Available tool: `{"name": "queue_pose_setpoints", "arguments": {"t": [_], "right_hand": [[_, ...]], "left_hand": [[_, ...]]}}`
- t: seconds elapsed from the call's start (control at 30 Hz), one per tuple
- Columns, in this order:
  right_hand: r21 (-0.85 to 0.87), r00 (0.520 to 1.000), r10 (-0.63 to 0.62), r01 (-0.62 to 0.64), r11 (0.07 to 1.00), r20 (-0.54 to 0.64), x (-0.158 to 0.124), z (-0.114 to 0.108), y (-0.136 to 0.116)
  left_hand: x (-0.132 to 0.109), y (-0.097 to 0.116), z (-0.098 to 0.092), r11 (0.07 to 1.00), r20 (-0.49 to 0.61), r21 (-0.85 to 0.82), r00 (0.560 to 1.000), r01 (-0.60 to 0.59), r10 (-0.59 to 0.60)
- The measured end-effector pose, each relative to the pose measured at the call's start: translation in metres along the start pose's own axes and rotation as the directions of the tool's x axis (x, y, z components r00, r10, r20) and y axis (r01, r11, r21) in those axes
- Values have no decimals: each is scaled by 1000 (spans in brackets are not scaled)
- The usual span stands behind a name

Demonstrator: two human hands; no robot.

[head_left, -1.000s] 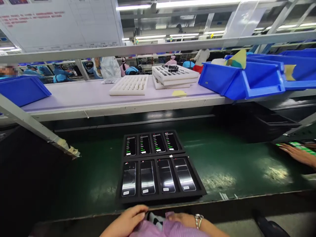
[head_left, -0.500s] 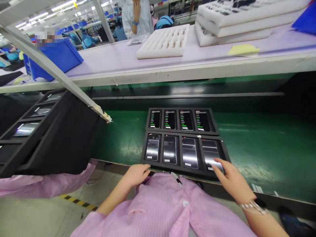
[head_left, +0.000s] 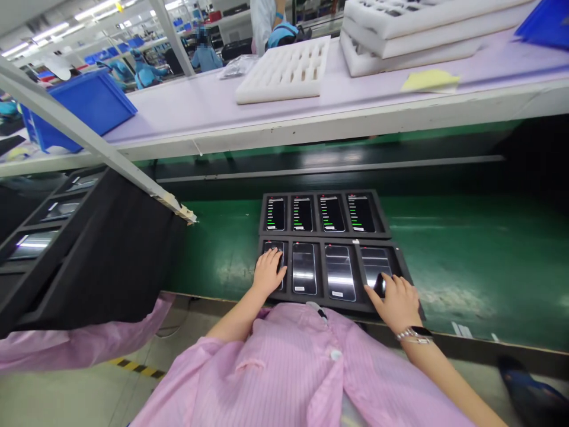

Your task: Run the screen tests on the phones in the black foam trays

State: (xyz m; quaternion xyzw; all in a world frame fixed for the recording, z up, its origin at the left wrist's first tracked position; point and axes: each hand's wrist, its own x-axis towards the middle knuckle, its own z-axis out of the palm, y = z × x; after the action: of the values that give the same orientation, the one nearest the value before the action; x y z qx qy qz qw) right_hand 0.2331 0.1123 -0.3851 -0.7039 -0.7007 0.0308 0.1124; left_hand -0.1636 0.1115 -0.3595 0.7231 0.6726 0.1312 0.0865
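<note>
Two black foam trays lie end to end in front of me, each with a row of phones in slots. Over the leftmost phone of the near row lies my left hand, open, its fingers spread across the screen. My right hand is open at the rightmost near phone, thumb and fingers apart over its lower end. Between them, two phones with dark screens reflect the light. The far-row phones, such as the leftmost, show white and green lines.
At left stands a large black case with more phones on top, beside a slanted white post. A shelf above the green bench holds white foam trays and a blue bin. A co-worker's pink sleeve shows at left.
My left hand has moved from the bench edge up onto the leftmost near phone. My right hand has shifted slightly left, still over the rightmost near phone. The view has shifted a little.
</note>
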Motion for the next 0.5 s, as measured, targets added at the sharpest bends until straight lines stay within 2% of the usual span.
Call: {"name": "queue_pose_setpoints", "arguments": {"t": [0.2,0.5], "right_hand": [[-1,999,14,-14,1000,-50,0,-1,-9],[71,980,175,-182,981,94,12,-5,-17]], "left_hand": [[8,10,8,996,-80,-5,993,85,-85],[13,8,11,996,-75,-22,993,88,-89]]}}
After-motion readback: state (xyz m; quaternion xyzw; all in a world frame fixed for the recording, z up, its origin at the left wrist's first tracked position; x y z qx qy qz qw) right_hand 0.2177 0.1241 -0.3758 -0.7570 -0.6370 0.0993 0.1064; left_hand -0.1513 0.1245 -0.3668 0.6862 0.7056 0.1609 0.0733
